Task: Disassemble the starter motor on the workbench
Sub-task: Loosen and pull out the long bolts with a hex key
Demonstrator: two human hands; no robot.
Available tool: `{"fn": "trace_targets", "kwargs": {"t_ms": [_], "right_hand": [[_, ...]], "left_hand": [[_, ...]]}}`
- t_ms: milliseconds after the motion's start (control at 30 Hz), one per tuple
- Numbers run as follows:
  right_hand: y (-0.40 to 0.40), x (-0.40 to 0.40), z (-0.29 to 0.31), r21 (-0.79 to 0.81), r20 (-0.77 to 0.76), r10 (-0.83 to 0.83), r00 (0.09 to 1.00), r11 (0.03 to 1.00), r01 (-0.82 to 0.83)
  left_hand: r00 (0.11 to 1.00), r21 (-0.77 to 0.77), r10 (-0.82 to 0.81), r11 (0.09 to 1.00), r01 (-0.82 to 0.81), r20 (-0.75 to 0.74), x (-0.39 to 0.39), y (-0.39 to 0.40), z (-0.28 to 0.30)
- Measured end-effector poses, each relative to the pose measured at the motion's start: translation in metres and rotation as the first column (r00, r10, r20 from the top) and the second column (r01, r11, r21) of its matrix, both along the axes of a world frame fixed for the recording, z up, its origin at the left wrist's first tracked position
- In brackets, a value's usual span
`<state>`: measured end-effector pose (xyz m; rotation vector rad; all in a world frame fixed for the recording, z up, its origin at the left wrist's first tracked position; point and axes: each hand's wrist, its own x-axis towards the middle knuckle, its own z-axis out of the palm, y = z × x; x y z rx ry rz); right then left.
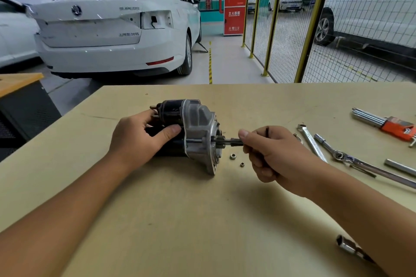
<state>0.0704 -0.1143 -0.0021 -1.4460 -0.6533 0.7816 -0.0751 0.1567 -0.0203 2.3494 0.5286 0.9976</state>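
Starter motor looks heavy, rigid metal, so left hand fingers wrap its dark body while right hand fingers pinch a slim hex key at its nose.

The left hand covers the near side of the starter motor's dark body, and the right hand hides most of the thin black tool in its grip, so the tool's kind cannot be told. The ratchet handle and hex key set run off the right edge, and the right forearm partly covers a socket.
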Motion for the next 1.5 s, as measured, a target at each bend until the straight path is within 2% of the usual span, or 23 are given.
{"fn": "trace_targets", "kwargs": {"t_ms": [167, 333, 500, 867, 1500], "right_hand": [[-0.011, 0.01, 0.005, -0.043, 0.204, 0.148, 0.968, 0.989, -0.142], [-0.022, 0.017, 0.001, -0.143, 0.23, 0.292, 0.928, 0.954, -0.265], [-0.017, 0.018, 0.001, -0.07, 0.209, 0.252, 0.945, 0.968, -0.243], [-0.017, 0.016, 0.004, -0.04, 0.226, 0.218, 0.949, 0.976, -0.215], [-0.021, 0.005, 0.012, -0.061, 0.441, 0.179, 0.879, 0.984, -0.169]], "left_hand": [[1.0, 0.064, 0.017, 0.998, -0.017, 0.008, -0.002, -0.002, 0.001], [1.0, 0.075, -0.005, 0.997, 0.003, 0.026, 0.0, -0.001, 0.002], [0.999, 0.092, -0.015, 0.996, 0.012, 0.038, 0.0, 0.001, 0.0], [0.995, 0.03, -0.079, 0.997, 0.077, 0.067, 0.004, 0.001, -0.006], [0.988, -0.054, -0.154, 0.987, 0.153, -0.013, 0.006, 0.008, -0.01]]}}
